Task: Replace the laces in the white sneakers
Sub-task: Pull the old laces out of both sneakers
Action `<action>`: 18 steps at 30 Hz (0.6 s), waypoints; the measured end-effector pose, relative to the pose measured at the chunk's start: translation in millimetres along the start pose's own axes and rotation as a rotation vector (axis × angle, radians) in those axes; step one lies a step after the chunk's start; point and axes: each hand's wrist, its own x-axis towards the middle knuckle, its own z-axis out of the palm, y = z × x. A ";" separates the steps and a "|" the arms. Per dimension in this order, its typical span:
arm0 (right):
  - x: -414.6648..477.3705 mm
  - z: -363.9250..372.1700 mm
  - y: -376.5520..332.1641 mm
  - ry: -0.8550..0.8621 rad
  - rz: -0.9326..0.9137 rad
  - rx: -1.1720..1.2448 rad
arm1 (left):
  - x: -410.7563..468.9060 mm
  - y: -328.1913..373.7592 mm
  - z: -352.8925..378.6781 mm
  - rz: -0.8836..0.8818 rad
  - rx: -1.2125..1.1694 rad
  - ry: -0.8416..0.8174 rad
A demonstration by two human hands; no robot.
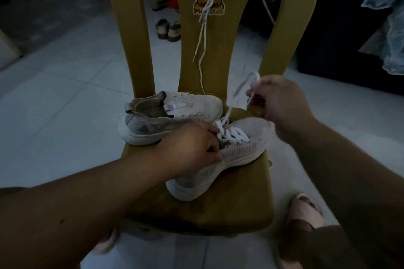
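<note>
In the middle, the left hand [192,144] grips the near sneaker [242,153], hiding its opening. The right hand [279,105] pinches its white lace [232,134], blurry at the tip. The sneaker sits on the yellow chair [229,214].

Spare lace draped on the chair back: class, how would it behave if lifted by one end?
Probably floppy: the lace hangs limp in loose curves down the chair. Likely very light, being thin. Merely draped, it may slide off.

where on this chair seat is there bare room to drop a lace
Bare seat runs along the front edge, below the near sneaker. The back is crowded: far sneaker, left hand on the near one, right hand pinching the lace.
</note>
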 end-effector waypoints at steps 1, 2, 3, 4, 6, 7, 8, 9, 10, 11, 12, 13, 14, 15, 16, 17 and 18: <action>0.9 -6.6 -6.9 -0.029 0.025 0.057 | 0.8 -0.3 0.7 -0.012 0.000 -0.008; 1.9 -12.4 -9.6 -0.047 0.052 0.087 | 1.8 -0.7 1.2 -0.029 -0.010 -0.018; 3.3 -17.2 -9.4 -0.034 0.074 0.075 | 2.9 -1.6 0.9 -0.051 -0.040 -0.030; 6.7 -21.8 -5.8 0.003 0.084 0.007 | 3.9 -2.6 -0.8 -0.080 -0.095 -0.042; 11.9 -29.8 6.5 0.076 0.045 -0.332 | 7.0 -6.7 -4.8 -0.149 -0.214 -0.055; 12.2 -31.0 13.5 0.090 -0.014 -0.550 | 9.2 -9.8 -6.4 -0.182 -0.241 -0.053; 11.0 -30.1 19.9 0.085 -0.084 -0.716 | 11.9 -13.0 -8.0 -0.212 -0.255 -0.049; 7.7 -27.1 24.1 0.047 -0.157 -0.793 | 14.1 -16.0 -9.1 -0.237 -0.269 -0.049; 3.3 -21.2 27.3 -0.028 -0.211 -0.808 | 16.5 -18.4 -9.9 -0.254 -0.277 -0.056; -3.2 -13.0 27.8 -0.131 -0.236 -0.775 | 18.7 -19.7 -10.3 -0.259 -0.272 -0.063; -9.7 -3.8 28.7 -0.244 -0.228 -0.743 | 21.0 -20.0 -10.3 -0.251 -0.235 -0.070; -14.8 5.7 30.4 -0.344 -0.227 -0.740 | 23.6 -19.3 -9.9 -0.230 -0.165 -0.076; -17.0 13.6 34.2 -0.415 -0.247 -0.781 | 26.0 -18.0 -9.4 -0.199 -0.080 -0.080; -17.1 20.1 39.0 -0.450 -0.281 -0.831 | 28.6 -16.7 -8.8 -0.170 -0.008 -0.077; -16.1 24.9 43.3 -0.456 -0.314 -0.863 | 30.2 -15.2 -9.2 -0.147 0.034 -0.071; -14.4 27.7 46.1 -0.443 -0.327 -0.874 | 31.3 -15.0 -9.4 -0.135 0.054 -0.068; -12.4 27.5 47.2 -0.423 -0.313 -0.854 | 32.0 -14.9 -10.2 -0.131 0.067 -0.071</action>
